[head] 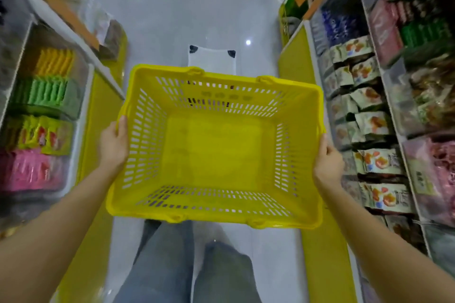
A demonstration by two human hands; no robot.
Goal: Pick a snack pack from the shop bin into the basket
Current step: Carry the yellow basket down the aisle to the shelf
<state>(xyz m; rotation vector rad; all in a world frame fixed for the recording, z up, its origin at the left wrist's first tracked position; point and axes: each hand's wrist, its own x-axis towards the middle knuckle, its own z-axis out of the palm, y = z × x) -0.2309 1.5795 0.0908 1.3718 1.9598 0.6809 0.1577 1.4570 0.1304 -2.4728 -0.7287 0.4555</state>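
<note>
Snack packs look light, crinkly, slippery; I'd pinch 1 by its top seam. My left hand and right hand grip the basket by its side rims.

Shop aisle: glossy pale floor, white stand with black corners mid-aisle, yellow plinths both sides, grey jeans below.

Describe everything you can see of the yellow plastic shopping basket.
The yellow plastic shopping basket is rectangular, with slotted walls, a solid floor and a thick rim. It is empty, open side up, held roughly level in mid-air. The left hand grips its left rim and the right hand grips its right rim.
</note>
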